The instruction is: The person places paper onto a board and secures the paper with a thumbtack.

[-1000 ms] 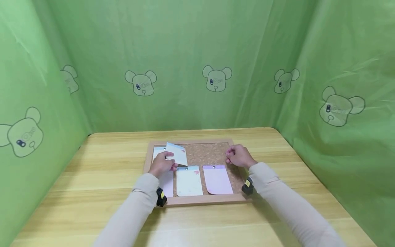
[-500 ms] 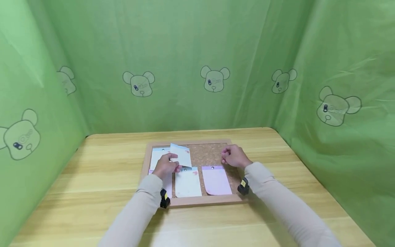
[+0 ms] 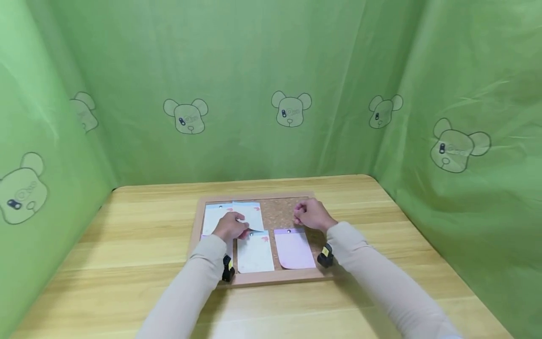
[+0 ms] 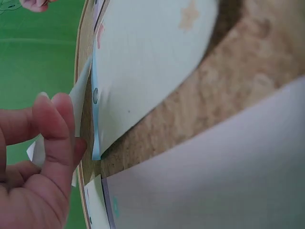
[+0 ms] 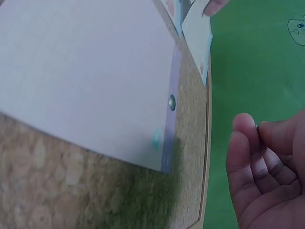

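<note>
My left hand (image 3: 231, 226) pinches a white note sheet (image 3: 251, 215) with a blue top strip, low over the upper middle of a wood-framed cork board (image 3: 280, 212). In the right wrist view the same sheet (image 5: 197, 36) stands off the cork at a tilt. Over the board's upper right, my right hand (image 3: 314, 214) pinches a tiny dark thumbtack (image 5: 258, 128), mostly hidden by thumb and finger. Below it lies a purple-topped note (image 3: 294, 249), fastened by a silver tack (image 5: 172, 103). A blue-topped note (image 3: 255, 254) is tacked below the held sheet.
Another blue-topped note (image 3: 213, 217) is tacked at the board's upper left, and a purple one (image 4: 214, 176) below it is partly covered by my left hand. The board lies on a wooden table (image 3: 139, 226). Green curtains (image 3: 237, 141) enclose the back and sides.
My left hand has moved right with the note sheet and lowered its top edge towards the cork beside the upper left note. My right hand has drifted slightly left, still pinching.
</note>
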`<action>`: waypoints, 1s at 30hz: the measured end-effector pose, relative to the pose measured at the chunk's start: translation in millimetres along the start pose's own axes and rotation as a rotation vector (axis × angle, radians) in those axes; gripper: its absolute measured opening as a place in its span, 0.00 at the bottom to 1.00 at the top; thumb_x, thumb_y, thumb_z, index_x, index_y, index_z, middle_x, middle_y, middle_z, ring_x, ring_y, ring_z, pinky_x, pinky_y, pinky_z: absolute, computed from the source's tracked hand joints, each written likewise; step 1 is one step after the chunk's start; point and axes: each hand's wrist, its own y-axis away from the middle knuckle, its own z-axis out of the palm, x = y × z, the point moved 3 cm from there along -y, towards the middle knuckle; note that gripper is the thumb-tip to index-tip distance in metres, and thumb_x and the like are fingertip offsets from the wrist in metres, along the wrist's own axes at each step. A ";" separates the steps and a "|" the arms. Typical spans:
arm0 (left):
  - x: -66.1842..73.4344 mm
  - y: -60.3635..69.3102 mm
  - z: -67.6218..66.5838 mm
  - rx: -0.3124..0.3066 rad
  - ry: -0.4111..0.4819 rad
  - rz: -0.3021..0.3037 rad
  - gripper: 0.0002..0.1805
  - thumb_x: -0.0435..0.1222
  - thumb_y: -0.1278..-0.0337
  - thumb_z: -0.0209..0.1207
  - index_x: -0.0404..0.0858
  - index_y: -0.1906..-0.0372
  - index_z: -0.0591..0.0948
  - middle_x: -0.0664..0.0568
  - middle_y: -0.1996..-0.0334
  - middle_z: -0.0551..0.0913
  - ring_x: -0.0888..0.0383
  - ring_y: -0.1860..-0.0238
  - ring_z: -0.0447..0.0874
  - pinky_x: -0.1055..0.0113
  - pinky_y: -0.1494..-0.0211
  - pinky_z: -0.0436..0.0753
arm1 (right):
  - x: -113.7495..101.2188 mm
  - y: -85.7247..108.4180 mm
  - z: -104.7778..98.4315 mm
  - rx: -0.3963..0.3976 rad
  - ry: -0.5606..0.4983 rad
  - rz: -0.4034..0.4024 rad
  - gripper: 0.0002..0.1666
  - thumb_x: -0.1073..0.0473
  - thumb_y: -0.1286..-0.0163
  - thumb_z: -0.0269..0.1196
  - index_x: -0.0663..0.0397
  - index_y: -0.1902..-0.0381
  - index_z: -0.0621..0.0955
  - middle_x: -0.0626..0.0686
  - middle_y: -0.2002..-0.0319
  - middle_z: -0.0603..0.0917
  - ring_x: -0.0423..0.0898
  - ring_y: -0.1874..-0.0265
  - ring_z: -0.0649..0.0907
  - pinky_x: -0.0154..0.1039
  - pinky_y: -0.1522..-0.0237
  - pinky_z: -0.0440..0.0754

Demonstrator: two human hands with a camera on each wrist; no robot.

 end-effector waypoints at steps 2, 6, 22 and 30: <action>1.2 -1.0 0.5 0.004 -0.049 0.004 0.19 0.31 0.36 0.58 0.27 0.43 0.74 0.46 0.74 0.82 0.61 0.79 0.78 0.70 0.71 0.81 | -1.3 -0.6 0.8 -0.006 -0.003 -0.014 0.08 0.71 0.32 0.56 0.73 0.61 0.80 0.63 0.71 0.82 0.47 0.75 0.82 0.44 0.68 0.85; 3.1 -1.6 1.3 0.012 -0.147 0.013 0.19 0.34 0.37 0.59 0.29 0.44 0.76 0.43 0.65 0.83 0.56 0.70 0.80 0.64 0.66 0.82 | -0.9 -0.1 1.1 -0.005 0.016 -0.016 0.07 0.70 0.31 0.56 0.72 0.62 0.80 0.62 0.72 0.82 0.46 0.76 0.82 0.40 0.70 0.84; 20.8 2.9 3.7 -0.119 -0.592 0.043 0.29 0.45 0.37 0.60 0.30 0.39 0.74 0.32 0.37 0.68 0.36 0.36 0.65 0.47 0.35 0.69 | -5.5 -0.6 5.1 -0.001 -0.050 0.014 0.08 0.72 0.31 0.56 0.74 0.58 0.79 0.59 0.71 0.81 0.45 0.75 0.82 0.41 0.67 0.86; 26.6 5.5 10.4 -0.117 -0.754 0.011 0.20 0.54 0.44 0.63 0.39 0.67 0.81 0.30 0.31 0.56 0.35 0.37 0.58 0.43 0.39 0.69 | -8.0 -3.3 11.4 -0.009 -0.057 0.007 0.09 0.71 0.32 0.57 0.74 0.58 0.80 0.60 0.71 0.83 0.51 0.74 0.84 0.43 0.68 0.86</action>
